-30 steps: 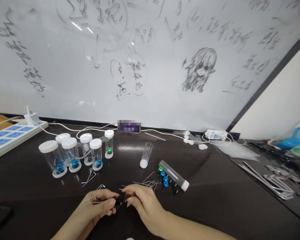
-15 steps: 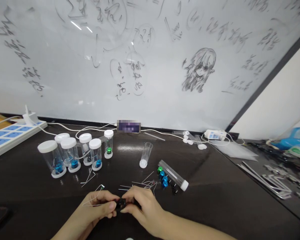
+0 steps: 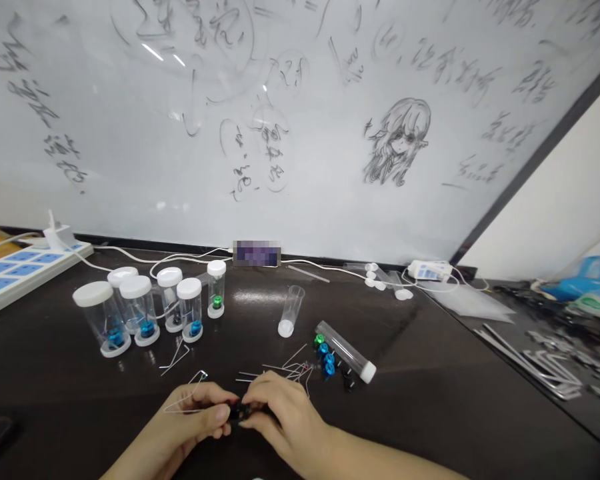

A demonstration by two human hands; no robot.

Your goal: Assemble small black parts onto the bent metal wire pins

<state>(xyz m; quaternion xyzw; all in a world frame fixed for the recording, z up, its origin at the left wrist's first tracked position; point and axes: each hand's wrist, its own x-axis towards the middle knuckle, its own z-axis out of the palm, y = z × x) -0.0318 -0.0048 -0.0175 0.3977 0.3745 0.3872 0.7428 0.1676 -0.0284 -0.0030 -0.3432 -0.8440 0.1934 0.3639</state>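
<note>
Both hands meet low in the head view around a small black part [image 3: 239, 410], whose kind I cannot make out. My left hand [image 3: 195, 420] pinches it between thumb and fingers. From the other side my right hand [image 3: 286, 412] is closed on it too, its fingertips against the part. A thin bent wire [image 3: 183, 400] with a small green bit near its tip sticks out over my left hand. Just beyond my right hand lie several thin metal rods [image 3: 280, 367]. Right of them is a row of small blue and green metal pieces [image 3: 323, 348].
Several clear white-capped tubes [image 3: 143, 313] stand at the left. An open clear tube [image 3: 291, 312] stands mid-table, and a capped tube [image 3: 347, 353] lies to the right. A power strip [image 3: 25, 273] sits far left. Metal rods [image 3: 530, 363] lie far right. A whiteboard [image 3: 320, 207] rises behind.
The fingers of my right hand have shifted slightly left and closer around the black part. My left hand stays nearly still, and the table's objects keep their places.
</note>
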